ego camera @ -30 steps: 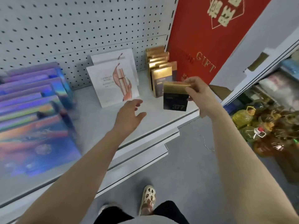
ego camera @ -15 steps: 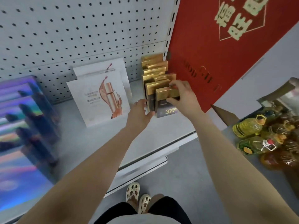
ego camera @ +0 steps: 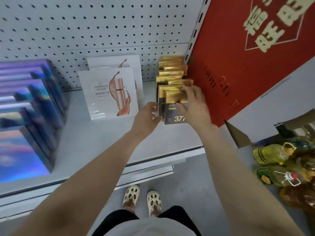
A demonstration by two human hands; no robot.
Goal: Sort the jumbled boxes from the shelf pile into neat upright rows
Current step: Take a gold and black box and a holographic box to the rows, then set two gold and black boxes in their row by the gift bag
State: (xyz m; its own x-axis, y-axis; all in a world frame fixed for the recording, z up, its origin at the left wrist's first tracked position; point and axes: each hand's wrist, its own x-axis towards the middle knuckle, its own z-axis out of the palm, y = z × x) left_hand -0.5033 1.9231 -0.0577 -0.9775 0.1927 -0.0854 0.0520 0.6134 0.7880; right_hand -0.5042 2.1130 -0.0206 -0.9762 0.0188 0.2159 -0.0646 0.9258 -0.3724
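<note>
I have my right hand [ego camera: 192, 106] gripping the front gold-and-black box [ego camera: 175, 108] at its gold top, thumb across the face, seating it upright at the head of the gold box row [ego camera: 172, 72] beside the red gift panel [ego camera: 238, 65]. My left hand [ego camera: 146, 120] presses loosely curled fingers against the row's left side, I judge to square it; whether it actually grips a box, I cannot tell. The printed number is cut off by my right hand, and the iridescent boxes [ego camera: 27, 116] at left are blurred.
</note>
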